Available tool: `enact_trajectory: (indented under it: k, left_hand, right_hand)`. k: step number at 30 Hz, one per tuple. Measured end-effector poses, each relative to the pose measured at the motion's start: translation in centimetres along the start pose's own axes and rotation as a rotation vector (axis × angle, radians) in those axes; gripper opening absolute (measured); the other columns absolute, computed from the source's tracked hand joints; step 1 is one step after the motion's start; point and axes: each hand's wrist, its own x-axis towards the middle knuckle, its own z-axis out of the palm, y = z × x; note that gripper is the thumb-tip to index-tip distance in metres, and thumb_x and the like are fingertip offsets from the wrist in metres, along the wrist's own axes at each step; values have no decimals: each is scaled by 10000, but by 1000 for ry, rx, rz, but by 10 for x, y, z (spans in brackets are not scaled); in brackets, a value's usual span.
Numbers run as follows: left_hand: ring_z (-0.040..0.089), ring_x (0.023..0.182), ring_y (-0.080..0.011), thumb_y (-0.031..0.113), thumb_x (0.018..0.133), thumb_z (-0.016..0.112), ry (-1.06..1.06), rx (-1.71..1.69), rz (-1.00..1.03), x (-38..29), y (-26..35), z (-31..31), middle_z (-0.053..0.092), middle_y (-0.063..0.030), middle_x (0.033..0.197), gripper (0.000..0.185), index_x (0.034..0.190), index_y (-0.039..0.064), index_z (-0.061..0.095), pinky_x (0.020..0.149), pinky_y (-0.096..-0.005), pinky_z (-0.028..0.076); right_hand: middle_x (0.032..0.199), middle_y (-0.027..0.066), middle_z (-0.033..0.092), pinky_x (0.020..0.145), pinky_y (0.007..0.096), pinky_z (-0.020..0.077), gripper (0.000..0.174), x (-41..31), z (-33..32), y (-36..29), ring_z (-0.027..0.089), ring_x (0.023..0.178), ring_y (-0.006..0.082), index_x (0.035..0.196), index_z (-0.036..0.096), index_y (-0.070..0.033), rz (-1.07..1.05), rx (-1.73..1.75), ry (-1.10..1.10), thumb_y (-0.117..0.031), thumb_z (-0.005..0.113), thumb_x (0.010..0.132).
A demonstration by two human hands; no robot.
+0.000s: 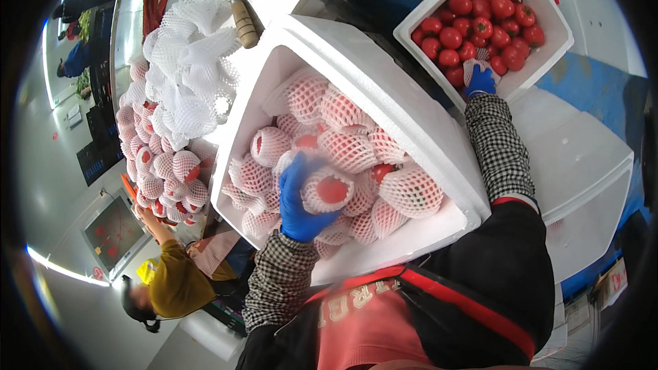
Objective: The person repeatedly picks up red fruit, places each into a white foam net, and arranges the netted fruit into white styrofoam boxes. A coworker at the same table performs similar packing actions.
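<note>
My left hand (302, 210), in a blue glove, grips a tomato in a white foam net (331, 191) above the large white foam box (390, 69). Inside that box lie several netted tomatoes (347, 149), some with bare red skin showing through the net openings. Off to the upper right, my right hand (481, 81), gloved in blue too, reaches into a second foam box (558, 43) of bare red tomatoes (482, 25). Its fingers are on a foam net sleeve (470, 69); whether a tomato sits inside the sleeve is hard to see.
Empty foam nets (187, 72) are heaped on the metal table, beside a wooden-handled knife (241, 18). A pile of netted tomatoes (164, 169) lies left of the large box. Another person (180, 282) works at that pile. White foam boxes (581, 164) stand at the right.
</note>
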Motion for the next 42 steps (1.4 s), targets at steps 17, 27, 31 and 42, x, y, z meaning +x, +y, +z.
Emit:
enact_trajectory:
  k: [17,27,31,42]
  left_hand:
    - [585,961,-382,572,856,458,-87,-2078,-394,-6,-34,-51,547,-182,1221,622,1269,108,495,646,-480,518]
    - [613,923,-329,370,834,541,-490,-2087,-377,-68,-11,-29,622,-144,1040,455,1129,27,577,757,-466,530]
    - [520,1162,-280,385,930,499,-379,-1510,-181,-98,48,6,515,-122,1297,560,1372,52,409,994,-396,423]
    - [476,1140,-343,237,698,761,314,93,177,-56,-5,-55,481,-179,1252,758,1334,20,411,954,-429,415]
  right_hand:
    - [1118,213,612,907,386,479,736,-49,-287,79,602,1041,349,1277,470,-47,-472,508,179,-260,756,632]
    - [1244,185,518,1032,427,365,875,-411,-293,223,476,1186,349,1308,474,-50,-166,221,253,-275,861,556]
    - [1301,86,464,996,345,384,824,-482,-272,85,471,1144,233,1364,412,-74,-476,760,297,-124,811,645]
    - [1152,174,558,933,391,454,662,-504,-302,75,558,1060,326,1235,523,-74,-489,230,262,-249,804,662]
